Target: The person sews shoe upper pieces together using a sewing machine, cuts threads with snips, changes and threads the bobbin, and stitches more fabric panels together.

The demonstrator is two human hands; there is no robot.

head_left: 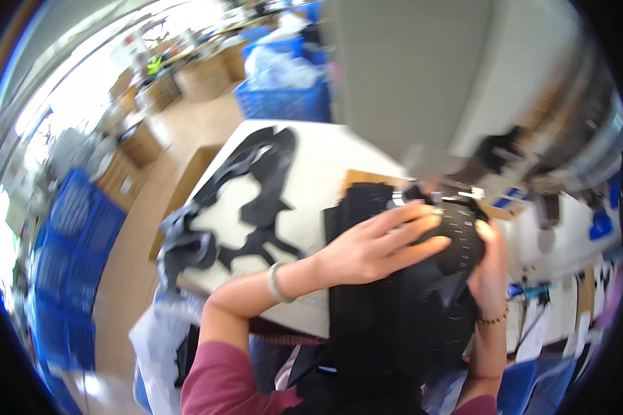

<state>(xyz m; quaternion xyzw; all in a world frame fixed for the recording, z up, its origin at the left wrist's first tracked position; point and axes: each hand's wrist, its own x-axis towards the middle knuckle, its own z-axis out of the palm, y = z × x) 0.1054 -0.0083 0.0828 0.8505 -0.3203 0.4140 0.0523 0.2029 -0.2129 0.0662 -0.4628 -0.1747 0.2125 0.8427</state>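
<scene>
A black fabric piece with small light marks across it lies under the head of a large grey machine, which looks like a sewing machine. My left hand rests flat on this fabric, fingers stretched out toward the metal parts beneath the machine head. At the fabric's right edge, my right hand grips it, and part of that hand is hidden behind the cloth. A stack of black strips sits just left of the metal parts, beside my left fingers.
Loose black cut-out pieces spread over the white tabletop at left, some hanging over its edge. Blue crates line the floor at far left. A blue basket holding clear plastic stands behind the table. Cardboard boxes are farther back.
</scene>
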